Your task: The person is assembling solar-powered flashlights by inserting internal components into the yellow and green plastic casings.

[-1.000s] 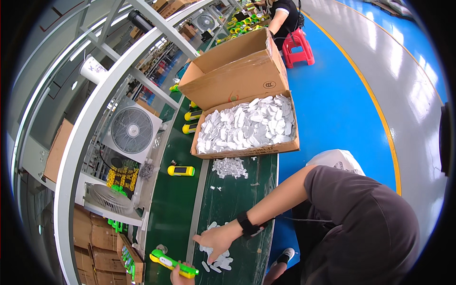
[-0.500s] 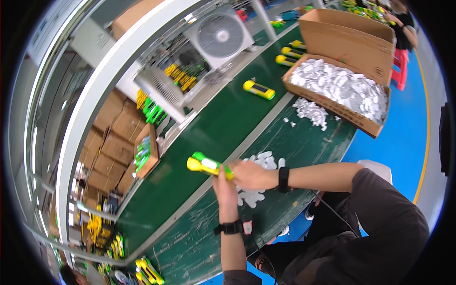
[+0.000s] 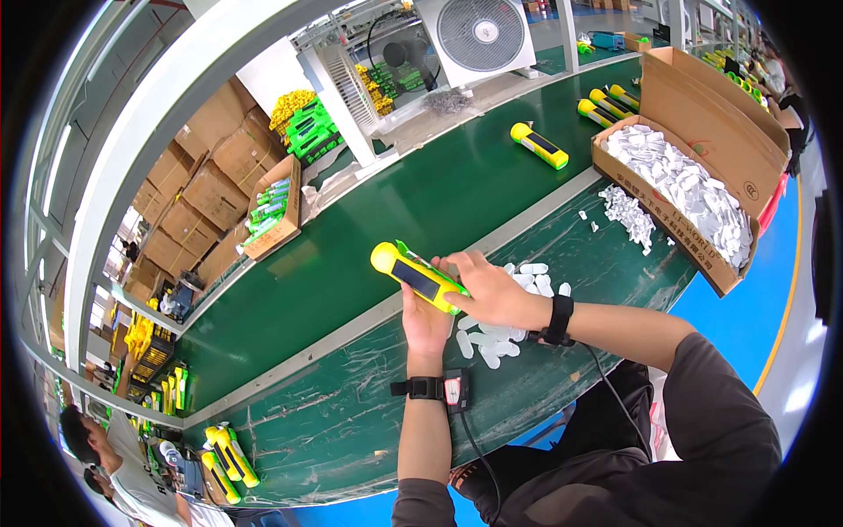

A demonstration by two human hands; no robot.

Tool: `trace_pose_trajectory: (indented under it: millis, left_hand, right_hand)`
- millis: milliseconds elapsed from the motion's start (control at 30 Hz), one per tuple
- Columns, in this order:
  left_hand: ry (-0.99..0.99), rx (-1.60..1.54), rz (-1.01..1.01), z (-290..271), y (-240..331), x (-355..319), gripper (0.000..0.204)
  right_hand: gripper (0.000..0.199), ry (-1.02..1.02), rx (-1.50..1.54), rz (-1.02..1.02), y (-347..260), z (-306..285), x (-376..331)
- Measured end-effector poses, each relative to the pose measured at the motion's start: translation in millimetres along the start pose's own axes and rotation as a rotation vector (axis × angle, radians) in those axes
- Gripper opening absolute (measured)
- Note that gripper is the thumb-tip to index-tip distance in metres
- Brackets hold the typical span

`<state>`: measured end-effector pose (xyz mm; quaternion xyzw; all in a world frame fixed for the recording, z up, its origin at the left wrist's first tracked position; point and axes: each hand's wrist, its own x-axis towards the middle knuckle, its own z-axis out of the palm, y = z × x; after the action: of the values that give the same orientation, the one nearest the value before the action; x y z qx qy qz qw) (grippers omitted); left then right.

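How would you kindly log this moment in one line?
left hand: holds yellow-green device | right hand: at its lower end | white pieces: loose on green bench

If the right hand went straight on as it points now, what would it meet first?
Probably the yellow-and-green device, which the right hand seems to touch; exact depth is unclear.

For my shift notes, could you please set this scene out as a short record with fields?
Left hand: holds a yellow-and-green device
Right hand: at the device's green end; exact grip unclear
Device face: dark panel toward the camera
White pieces: flat, oblong, loose on the green worktop by the right hand
Cardboard box: open, holding many white flat pieces
Green belt: similar devices lying on it
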<state>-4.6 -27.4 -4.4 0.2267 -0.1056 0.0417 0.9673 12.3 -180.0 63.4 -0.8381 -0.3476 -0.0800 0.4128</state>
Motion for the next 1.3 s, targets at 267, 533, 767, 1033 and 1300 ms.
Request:
trace_pose_trajectory:
  millis: [267, 533, 767, 1033, 1300]
  left_hand:
    - [0.015, 0.08, 0.112, -1.7, -0.3, -0.4, 0.048]
    - [0.142, 0.185, 0.137, 1.0, -0.2, -1.3, 0.041]
    - [0.205, 0.219, 0.18, 3.4, 1.4, -2.2, 0.039]
    - [0.142, 0.258, 0.188, -0.7, 1.4, -3.4, 0.042]
    - [0.16, 0.254, 0.212, 6.3, -1.3, -2.5, 0.046]
  right_hand:
    - [0.048, -0.017, -0.508, -0.23, -14.8, 14.9, 11.2]
    - [0.044, -0.059, -0.278, -0.088, -10.7, -11.2, 17.5]
    - [0.038, -0.223, 0.652, 0.185, 33.3, 0.6, 23.4]
    - [0.035, -0.324, 0.804, 0.282, 15.3, -14.7, 20.9]
    - [0.033, -0.269, 0.752, 0.236, 31.4, -7.2, 18.2]
